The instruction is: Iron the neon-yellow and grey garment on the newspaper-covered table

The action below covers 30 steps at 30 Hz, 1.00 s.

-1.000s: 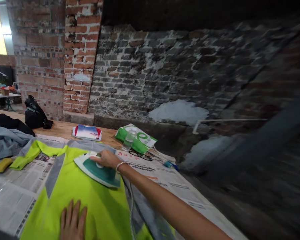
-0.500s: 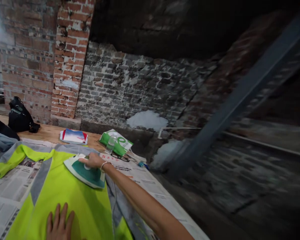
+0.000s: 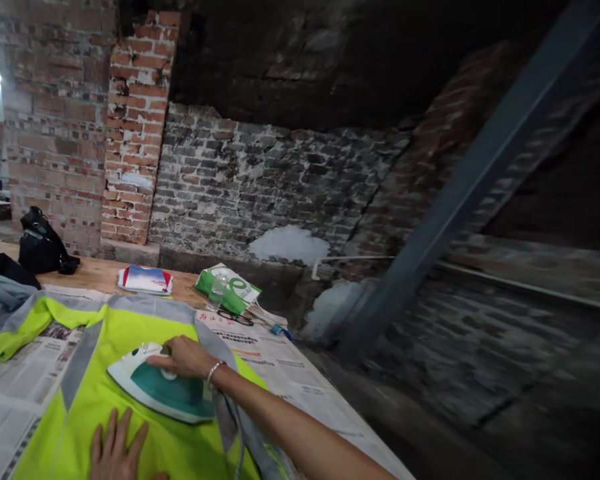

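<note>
A neon yellow and grey long-sleeved jacket [image 3: 87, 363] lies spread out over newspaper on the table. My right hand [image 3: 187, 358] is closed round the handle of a white and teal iron [image 3: 167, 393], whose sole rests on the yellow cloth with the tip toward the left. A grey cord trails from the iron's heel down toward the lower edge. My left hand [image 3: 117, 450] lies flat on the jacket just below the iron, its fingers spread. The handle itself is mostly hidden by my right hand.
Behind the jacket lie a folded white, red and blue cloth [image 3: 145, 280], a green and white bag [image 3: 235, 290], a clear bottle [image 3: 216, 293] and dark glasses [image 3: 236, 318]. A black bag [image 3: 40, 243] and grey clothes [image 3: 0, 300] are on the left. Newspaper [image 3: 300, 373] reaches the table's right edge.
The iron in my right hand has slid down the jacket, toward me and slightly left, closer to my left hand. My left hand stays flat in nearly the same place.
</note>
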Tool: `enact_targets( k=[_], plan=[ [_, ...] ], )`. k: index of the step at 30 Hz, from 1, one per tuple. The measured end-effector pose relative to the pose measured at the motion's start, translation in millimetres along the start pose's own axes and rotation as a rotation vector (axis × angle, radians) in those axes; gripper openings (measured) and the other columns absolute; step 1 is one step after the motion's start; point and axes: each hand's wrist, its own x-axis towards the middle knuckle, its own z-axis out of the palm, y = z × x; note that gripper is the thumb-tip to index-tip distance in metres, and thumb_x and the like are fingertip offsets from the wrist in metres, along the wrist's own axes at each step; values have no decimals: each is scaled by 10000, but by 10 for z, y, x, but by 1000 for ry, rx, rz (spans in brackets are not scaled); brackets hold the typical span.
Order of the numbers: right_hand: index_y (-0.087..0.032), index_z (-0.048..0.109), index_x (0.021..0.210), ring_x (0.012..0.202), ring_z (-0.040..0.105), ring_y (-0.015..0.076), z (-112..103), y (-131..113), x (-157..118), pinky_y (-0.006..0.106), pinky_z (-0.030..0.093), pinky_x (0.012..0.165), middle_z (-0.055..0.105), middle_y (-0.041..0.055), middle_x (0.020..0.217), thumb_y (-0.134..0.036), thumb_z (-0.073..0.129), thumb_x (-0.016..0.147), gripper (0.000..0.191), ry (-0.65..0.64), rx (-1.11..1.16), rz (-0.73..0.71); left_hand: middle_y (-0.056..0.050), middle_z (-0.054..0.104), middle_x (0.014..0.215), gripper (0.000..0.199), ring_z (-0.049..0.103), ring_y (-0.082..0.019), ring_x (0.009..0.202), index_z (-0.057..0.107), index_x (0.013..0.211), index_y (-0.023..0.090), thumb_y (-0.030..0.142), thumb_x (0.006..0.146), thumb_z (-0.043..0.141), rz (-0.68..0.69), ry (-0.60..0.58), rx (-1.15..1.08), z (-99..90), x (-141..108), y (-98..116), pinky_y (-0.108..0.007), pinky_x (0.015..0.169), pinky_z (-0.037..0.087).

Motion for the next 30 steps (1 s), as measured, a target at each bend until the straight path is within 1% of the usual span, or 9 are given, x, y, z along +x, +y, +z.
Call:
enact_targets(
  k=[3, 6, 9, 13, 17, 20, 24, 27, 30],
  plan=[
    [-193, 778, 958, 914, 717, 260, -34, 79, 205, 273, 473, 720, 771, 147, 980, -846, 464, 838, 734, 16, 7, 63, -74, 675, 1322, 573, 599, -397, 1186, 711, 1216, 365, 704, 757, 651, 85, 106, 61, -172, 82, 55, -523, 1001, 339],
    [-175, 771, 1005, 947, 711, 257, -63, 185, 452, 272, 483, 749, 763, 160, 1039, -820, 479, 852, 724, 31, 34, 139, -53, 682, 1310, 550, 599, -390, 1171, 708, 1209, 357, 685, 772, 649, 128, 122, 82, -330, 150, 104, -513, 1002, 319],
    [-131, 759, 1040, 1004, 696, 269, -78, 315, 715, 278, 488, 795, 747, 186, 1099, -830, 504, 832, 773, 73, 61, 217, -50, 669, 1334, 547, 579, -392, 1208, 704, 1218, 351, 682, 789, 637, 97, 70, 65, -392, 161, 143, -519, 1016, 320],
    [-105, 752, 1054, 1054, 681, 301, -89, 493, 1031, 313, 496, 840, 724, 216, 1153, -840, 460, 847, 818, 100, 72, 297, -58, 652, 1366, 570, 556, -411, 1254, 699, 1229, 361, 704, 779, 638, 27, -29, 4, -344, 101, 172, -559, 1020, 344],
    [-116, 754, 1068, 1094, 671, 306, -91, 584, 1186, 332, 493, 890, 720, 214, 1167, -808, 453, 874, 779, 116, 71, 329, -65, 609, 1425, 586, 505, -417, 1330, 690, 1259, 353, 683, 776, 659, -56, -161, -107, -318, 71, 208, -581, 1063, 358],
    [-137, 773, 931, 1003, 696, 273, -82, 564, 1120, 300, 499, 838, 755, 176, 1044, -797, 470, 875, 728, 80, 79, 285, -63, 572, 1467, 591, 466, -426, 1377, 678, 1280, 356, 665, 777, 672, -136, -275, -190, -370, 115, 261, -611, 1095, 349],
    [-159, 759, 827, 810, 694, 201, -27, 471, 807, 243, 479, 684, 763, 97, 865, -786, 526, 854, 669, 11, 102, 186, -49, 552, 1489, 587, 417, -436, 1421, 687, 1262, 371, 663, 753, 696, -268, -395, -278, -470, 204, 330, -655, 1134, 309],
    [-159, 747, 815, 739, 667, 173, 69, 399, 536, 225, 446, 618, 743, 51, 787, -786, 569, 824, 652, -29, 150, 73, -52, 534, 1506, 567, 397, -427, 1439, 679, 1275, 364, 622, 771, 699, -277, -423, -295, -518, 237, 335, -651, 1155, 289],
    [-179, 753, 810, 739, 666, 183, 191, 338, 367, 229, 450, 626, 724, 25, 727, -756, 627, 797, 590, -48, 172, -13, -60, 536, 1502, 571, 407, -433, 1433, 663, 1298, 368, 610, 781, 691, -265, -425, -284, -546, 264, 301, -657, 1146, 305]
  ],
)
